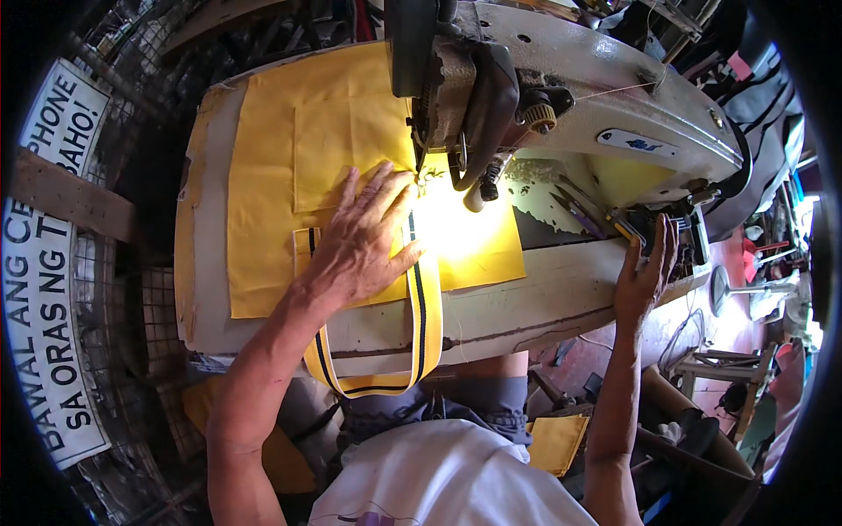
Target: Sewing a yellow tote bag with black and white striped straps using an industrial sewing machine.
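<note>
My left hand (pixel 364 235) lies flat with fingers spread on a yellow fabric panel (pixel 263 263), its fingertips close beside the needle area of a sewing machine (pixel 605 66). A yellow strap (pixel 427 307) with a dark centre stripe and pale edges passes by the thumb. The strap loops over the table's front edge, and part of it is hidden by my hand and wrist. My right hand (pixel 645 273) is at the machine's right end with its fingers stretched out, nearest to metal parts there. Nothing shows in its grasp. Bright light washes out the fabric right of the needle.
Pointed tools with dark purple handles (pixel 579 215) lie on the machine bed, beside a yellow-and-black tool (pixel 626 226). The pale worktable (pixel 544 294) has a worn front edge. A wire grille with a lettered sign (pixel 53 324) stands at left. More yellow fabric (pixel 558 443) lies below the table.
</note>
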Tool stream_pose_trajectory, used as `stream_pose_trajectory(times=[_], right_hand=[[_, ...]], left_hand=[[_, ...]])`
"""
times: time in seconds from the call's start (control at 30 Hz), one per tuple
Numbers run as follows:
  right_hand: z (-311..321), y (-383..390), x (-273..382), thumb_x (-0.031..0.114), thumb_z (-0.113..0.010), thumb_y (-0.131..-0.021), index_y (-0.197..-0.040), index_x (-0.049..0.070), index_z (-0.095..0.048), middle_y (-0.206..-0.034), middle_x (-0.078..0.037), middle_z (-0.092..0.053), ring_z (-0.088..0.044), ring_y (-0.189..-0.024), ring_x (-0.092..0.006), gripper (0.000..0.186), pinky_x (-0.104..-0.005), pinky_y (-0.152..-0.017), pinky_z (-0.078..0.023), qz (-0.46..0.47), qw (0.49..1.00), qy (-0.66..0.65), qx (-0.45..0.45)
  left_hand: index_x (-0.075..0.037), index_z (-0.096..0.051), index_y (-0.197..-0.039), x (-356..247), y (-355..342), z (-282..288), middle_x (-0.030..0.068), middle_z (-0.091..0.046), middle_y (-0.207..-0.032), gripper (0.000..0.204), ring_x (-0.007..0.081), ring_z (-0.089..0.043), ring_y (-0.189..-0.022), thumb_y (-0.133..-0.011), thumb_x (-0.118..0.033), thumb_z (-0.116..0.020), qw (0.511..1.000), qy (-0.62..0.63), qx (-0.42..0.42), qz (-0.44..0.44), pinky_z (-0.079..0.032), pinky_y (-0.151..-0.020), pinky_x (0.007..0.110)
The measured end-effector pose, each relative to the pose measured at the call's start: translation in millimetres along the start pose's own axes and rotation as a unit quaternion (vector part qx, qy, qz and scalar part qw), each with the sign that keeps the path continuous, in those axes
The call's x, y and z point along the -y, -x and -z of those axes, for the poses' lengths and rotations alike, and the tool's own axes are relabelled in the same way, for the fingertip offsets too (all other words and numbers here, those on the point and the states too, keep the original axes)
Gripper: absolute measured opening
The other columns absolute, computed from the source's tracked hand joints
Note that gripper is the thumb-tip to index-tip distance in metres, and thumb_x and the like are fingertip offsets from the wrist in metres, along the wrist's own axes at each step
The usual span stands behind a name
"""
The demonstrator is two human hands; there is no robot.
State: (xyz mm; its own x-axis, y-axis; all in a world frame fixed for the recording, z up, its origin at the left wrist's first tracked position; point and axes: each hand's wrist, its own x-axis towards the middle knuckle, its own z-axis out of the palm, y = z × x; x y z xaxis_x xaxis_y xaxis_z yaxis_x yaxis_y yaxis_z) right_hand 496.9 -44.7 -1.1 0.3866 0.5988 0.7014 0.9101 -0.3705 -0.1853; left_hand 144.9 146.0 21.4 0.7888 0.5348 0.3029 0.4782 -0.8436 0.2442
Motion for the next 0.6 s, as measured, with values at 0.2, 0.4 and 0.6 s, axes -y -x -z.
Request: stream_pose_trajectory(times=[0.2, 0.4, 0.6], right_hand=[[0.7, -2.0, 1.4, 0.014, -0.058, -0.1, -0.143, 0.003, -0.051, -0.145, -0.018, -0.051, -0.045, -0.137, -0.0352, 0.045, -0.0454, -0.114, -0.034, 0.007, 1.0, -0.006, -0.009], [1.0, 1.3, -2.1, 0.015, -0.06, -0.1, -0.147, 0.005, -0.046, -0.149, -0.019, -0.047, -0.041, -0.142, -0.035, 0.05, -0.0472, -0.116, -0.033, -0.025, 0.999, -0.023, 0.007], [-1.5, 3.6, -3.9, 0.012, -0.057, -0.1, -0.138, 0.0, -0.052, -0.145, -0.017, -0.052, -0.048, -0.136, -0.0345, 0.04, -0.0444, -0.113, -0.037, -0.006, 0.997, -0.072, -0.03]], left_hand=[[0.0, -0.051, -0.135, 2.0, -3.4, 2.4, 0.0198, -0.047, -0.143, 0.061, 0.0379, -0.038, -0.142, -0.088, -0.035, -0.068, 1.0, 0.006, 0.011, 0.005, -0.024, -0.118, 0.06], [0.001, -0.049, -0.134, 1.6, -2.8, 0.6, 0.0202, -0.046, -0.145, 0.061, 0.0385, -0.037, -0.143, -0.089, -0.036, -0.067, 1.0, 0.002, 0.0, 0.005, -0.023, -0.119, 0.06], [0.001, -0.047, -0.137, 2.8, -4.4, 0.6, 0.0208, -0.045, -0.146, 0.063, 0.0384, -0.037, -0.144, -0.09, -0.037, -0.066, 1.0, 0.001, 0.012, 0.012, -0.022, -0.12, 0.06]])
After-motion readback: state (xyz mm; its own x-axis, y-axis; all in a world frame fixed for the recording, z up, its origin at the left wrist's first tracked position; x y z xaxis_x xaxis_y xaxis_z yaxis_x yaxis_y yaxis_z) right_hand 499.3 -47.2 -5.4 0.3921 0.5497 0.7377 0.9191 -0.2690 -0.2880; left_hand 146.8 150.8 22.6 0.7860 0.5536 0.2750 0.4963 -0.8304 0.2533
